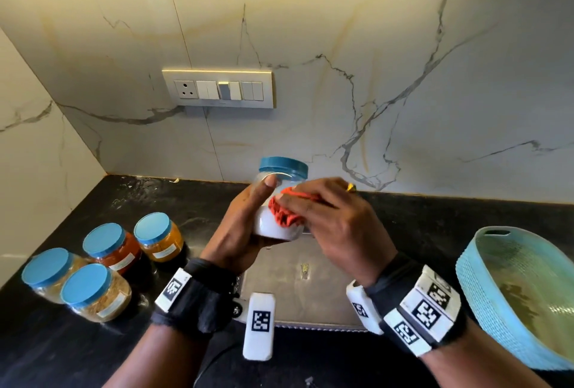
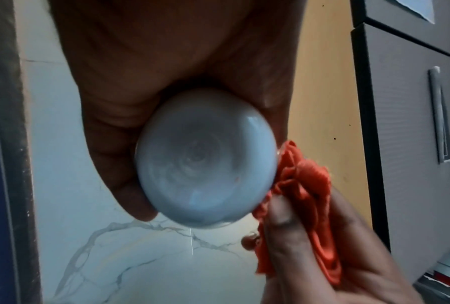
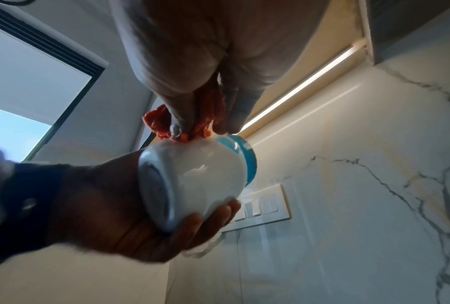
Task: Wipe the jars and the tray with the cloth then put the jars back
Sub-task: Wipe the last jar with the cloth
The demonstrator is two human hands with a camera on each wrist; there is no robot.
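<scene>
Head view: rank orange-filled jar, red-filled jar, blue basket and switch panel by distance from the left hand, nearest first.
From the left hand:
1. Orange-filled jar, on the counter just to its left.
2. Red-filled jar, further left.
3. Blue basket, at the far right edge.
Switch panel, up on the back wall: depth unclear in this view, not ranked.

No word, brand or number can be read: the pale labels on the jars (image 1: 96,293) at the counter's (image 1: 435,219) left end are too blurred, and the wrist bands (image 1: 422,313) bear only black-and-white square code markers.
</scene>
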